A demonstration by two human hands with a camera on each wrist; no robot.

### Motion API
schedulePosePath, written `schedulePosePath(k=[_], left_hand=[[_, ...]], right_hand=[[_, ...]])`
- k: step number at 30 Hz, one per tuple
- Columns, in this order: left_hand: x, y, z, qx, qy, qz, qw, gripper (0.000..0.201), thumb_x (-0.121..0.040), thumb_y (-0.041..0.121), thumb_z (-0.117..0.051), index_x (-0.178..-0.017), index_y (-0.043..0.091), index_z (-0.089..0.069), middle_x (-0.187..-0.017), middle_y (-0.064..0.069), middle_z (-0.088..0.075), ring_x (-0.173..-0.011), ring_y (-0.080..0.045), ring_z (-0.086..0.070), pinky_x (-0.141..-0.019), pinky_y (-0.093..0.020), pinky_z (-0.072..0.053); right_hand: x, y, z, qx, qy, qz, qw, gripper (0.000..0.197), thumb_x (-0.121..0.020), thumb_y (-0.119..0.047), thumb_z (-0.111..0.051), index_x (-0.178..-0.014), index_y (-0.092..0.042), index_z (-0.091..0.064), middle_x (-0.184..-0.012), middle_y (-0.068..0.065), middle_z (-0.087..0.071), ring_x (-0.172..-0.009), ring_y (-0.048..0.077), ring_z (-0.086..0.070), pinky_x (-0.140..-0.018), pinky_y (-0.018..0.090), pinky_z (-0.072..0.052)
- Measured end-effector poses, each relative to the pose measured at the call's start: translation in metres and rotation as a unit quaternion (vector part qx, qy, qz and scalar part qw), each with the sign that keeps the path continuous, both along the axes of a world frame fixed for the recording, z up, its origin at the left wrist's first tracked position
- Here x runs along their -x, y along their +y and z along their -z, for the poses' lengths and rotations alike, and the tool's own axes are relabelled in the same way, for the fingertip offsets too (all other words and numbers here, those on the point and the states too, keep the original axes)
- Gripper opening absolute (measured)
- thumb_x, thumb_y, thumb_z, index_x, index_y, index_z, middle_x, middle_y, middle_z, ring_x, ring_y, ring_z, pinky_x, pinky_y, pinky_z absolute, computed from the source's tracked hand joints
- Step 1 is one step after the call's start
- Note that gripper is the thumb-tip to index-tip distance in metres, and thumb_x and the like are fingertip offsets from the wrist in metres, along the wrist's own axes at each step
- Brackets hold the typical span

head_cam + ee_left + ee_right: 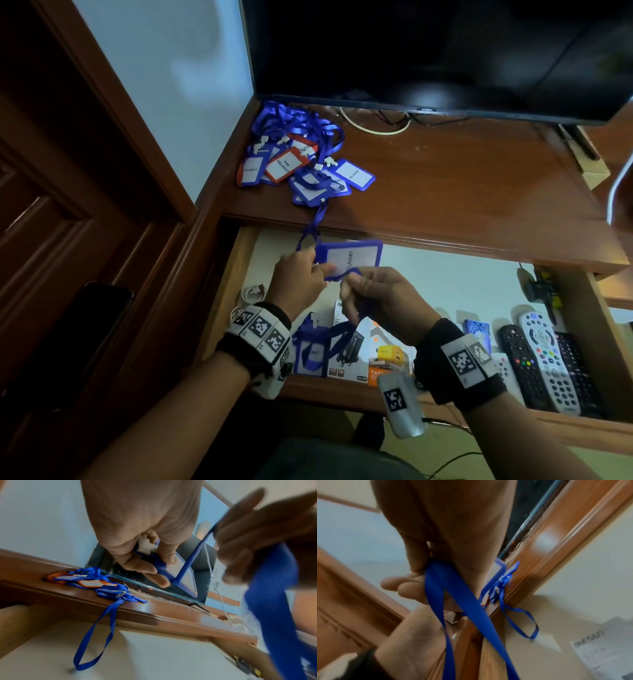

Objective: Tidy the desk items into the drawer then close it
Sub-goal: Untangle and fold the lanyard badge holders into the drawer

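Currently: badge holder [348, 257] pinched by left hand [298, 281], long axis left-right above open drawer [445, 284]; right hand [380, 297] grips its lanyard [453, 595] nearer.

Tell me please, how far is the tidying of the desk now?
Early stage. Done: one badge already lies in the open drawer. In hand: the left hand grips a blue badge holder above the drawer, while the right hand pinches its lanyard. Left: the pile of badges on the desk, one strap hanging over the edge, then closing the drawer.
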State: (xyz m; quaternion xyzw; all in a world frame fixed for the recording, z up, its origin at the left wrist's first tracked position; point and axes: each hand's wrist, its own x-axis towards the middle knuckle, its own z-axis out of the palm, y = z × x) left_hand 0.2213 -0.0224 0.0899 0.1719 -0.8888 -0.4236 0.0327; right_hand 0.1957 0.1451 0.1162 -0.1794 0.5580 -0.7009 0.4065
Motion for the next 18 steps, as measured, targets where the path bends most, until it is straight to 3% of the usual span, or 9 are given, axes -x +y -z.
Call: schedulePosePath(k=[3, 6, 11, 18], left_hand=[[-0.005, 0.006, 0.000, 0.116, -0.033, 0.078, 0.990, 0.022, -0.091, 0.027, -0.059, -0.098, 0.008, -0.065, -0.090, -0.013, -0.069, -0.089, -0.032, -0.062, -0.076, -0.033, -0.046], [-0.014, 0.010, 0.004, 0.189, -0.038, 0.149, 0.970, 0.014, -0.093, 0.020, -0.056, -0.102, 0.014, -0.065, -0.097, -0.007, -0.068, -0.093, -0.027, -0.061, -0.070, -0.027, -0.034], [-0.019, 0.010, 0.009, 0.235, -0.060, 0.212, 0.947, 0.020, -0.095, 0.029, -0.054, -0.099, 0.011, -0.061, -0.097, -0.007, -0.067, -0.090, -0.027, -0.061, -0.076, -0.035, -0.043], [-0.009, 0.015, 0.010, 0.254, -0.101, 0.226, 0.935, 0.027, -0.096, 0.035, -0.049, -0.102, 0.011, -0.058, -0.099, -0.010, -0.065, -0.092, -0.030, -0.059, -0.078, -0.037, -0.045]], right_hand=[[0.004, -0.001, -0.004, 0.047, -0.061, 0.076, 0.994, 0.031, -0.097, -0.013, -0.038, -0.084, 0.006, -0.058, -0.052, 0.015, -0.054, -0.046, 0.023, -0.046, -0.058, 0.030, -0.047], [0.009, 0.001, -0.006, 0.042, -0.113, 0.136, 0.983, 0.031, -0.097, -0.011, -0.036, -0.084, 0.008, -0.058, -0.052, 0.014, -0.049, -0.044, 0.022, -0.042, -0.054, 0.032, -0.046], [0.014, 0.002, -0.006, -0.009, -0.201, 0.195, 0.960, 0.032, -0.099, -0.014, -0.036, -0.083, 0.003, -0.058, -0.052, 0.008, -0.047, -0.043, 0.017, -0.038, -0.052, 0.031, -0.044], [0.017, -0.004, -0.021, -0.124, -0.111, 0.162, 0.973, 0.032, -0.098, -0.015, -0.040, -0.079, 0.003, -0.059, -0.047, 0.010, -0.044, -0.041, 0.019, -0.032, -0.044, 0.028, -0.036]])
